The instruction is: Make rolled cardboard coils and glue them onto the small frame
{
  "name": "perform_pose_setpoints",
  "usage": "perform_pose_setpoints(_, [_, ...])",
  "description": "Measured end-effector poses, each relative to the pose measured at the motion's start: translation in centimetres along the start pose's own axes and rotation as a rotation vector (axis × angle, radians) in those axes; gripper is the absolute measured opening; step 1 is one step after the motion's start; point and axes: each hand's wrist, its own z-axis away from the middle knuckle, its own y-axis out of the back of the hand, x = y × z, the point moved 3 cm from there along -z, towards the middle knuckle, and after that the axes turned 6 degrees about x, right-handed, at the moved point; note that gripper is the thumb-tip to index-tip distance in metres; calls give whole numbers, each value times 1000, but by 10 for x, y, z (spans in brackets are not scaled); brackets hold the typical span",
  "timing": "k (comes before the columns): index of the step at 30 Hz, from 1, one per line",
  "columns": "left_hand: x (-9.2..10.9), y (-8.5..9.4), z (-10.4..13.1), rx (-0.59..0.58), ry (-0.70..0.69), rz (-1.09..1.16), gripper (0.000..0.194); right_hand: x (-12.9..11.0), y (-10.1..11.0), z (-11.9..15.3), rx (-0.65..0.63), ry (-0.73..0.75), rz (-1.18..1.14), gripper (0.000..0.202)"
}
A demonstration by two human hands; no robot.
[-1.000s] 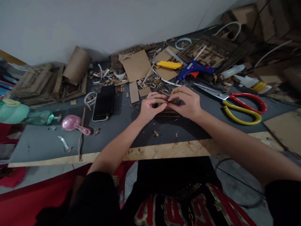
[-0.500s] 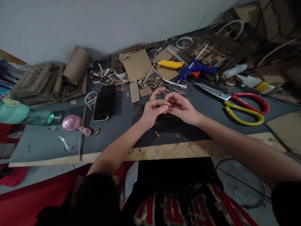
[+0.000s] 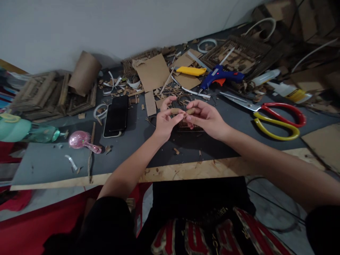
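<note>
My left hand (image 3: 165,122) and my right hand (image 3: 209,118) meet above the middle of the table, fingertips nearly touching. Each pinches thumb against index finger; whatever lies between the tips is too small to make out. Tan coverings (image 3: 174,111) show on the index fingers, perhaps finger cots or tape. Beneath the hands sits a brown ribbed cardboard piece (image 3: 190,128), partly hidden by them. Just behind is a dark curled strip (image 3: 183,100). A small cardboard rectangle (image 3: 150,103) lies to the left of my left hand.
To the right are scissors (image 3: 261,108) with red and yellow handles and a blue glue gun (image 3: 219,75). A yellow cutter (image 3: 191,71) and cardboard sheet (image 3: 152,72) lie among scraps behind. Leftward are a phone (image 3: 115,115), pink hairbrush (image 3: 79,140) and green bottle (image 3: 39,132).
My hands have drawn slightly apart at the fingertips, the left moving a little leftward. More of the ribbed cardboard piece below shows now. The view has shifted slightly.
</note>
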Motion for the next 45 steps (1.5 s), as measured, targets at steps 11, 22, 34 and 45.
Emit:
perform_pose_setpoints(11, [31, 7, 4, -18, -362, -601, 30, -2, 12, -7, 57, -77, 67, 44])
perform_pose_setpoints(22, [31, 5, 5, -3, -495, -655, 27, -5, 1, -1, 91, -256, 155, 42])
perform_pose_setpoints(34, [35, 4, 4, -58, -593, -756, 26, -8, 14, -6, 136, -154, 205, 44])
perform_pose_setpoints(45, [35, 2, 9, -4, -601, -752, 23, -9, 16, -6, 44, -300, 294, 42])
